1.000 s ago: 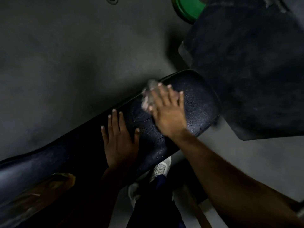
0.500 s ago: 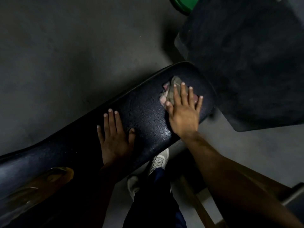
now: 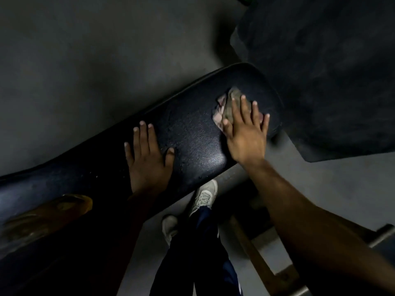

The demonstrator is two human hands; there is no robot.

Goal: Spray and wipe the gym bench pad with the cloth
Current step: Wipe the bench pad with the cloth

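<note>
The black textured bench pad [image 3: 192, 133] runs diagonally from the lower left to the upper right, with small droplets on its surface. My right hand [image 3: 245, 131] presses flat on a crumpled grey-pink cloth [image 3: 224, 105] near the pad's rounded far end. Spread flat on the middle of the pad, my left hand [image 3: 147, 159] holds nothing. A yellowish translucent object [image 3: 47, 216], blurred, lies on the pad at the lower left; I cannot tell what it is.
A dark rubber mat [image 3: 331, 77] covers the floor beyond the pad's end. Grey floor [image 3: 85, 60] lies on the far side. My legs and white shoes [image 3: 203, 197] stand beside the bench, near its metal frame [image 3: 267, 272].
My right hand has slid the cloth along the pad toward its rounded end. My left hand has stayed flat in the same spot on the pad.
</note>
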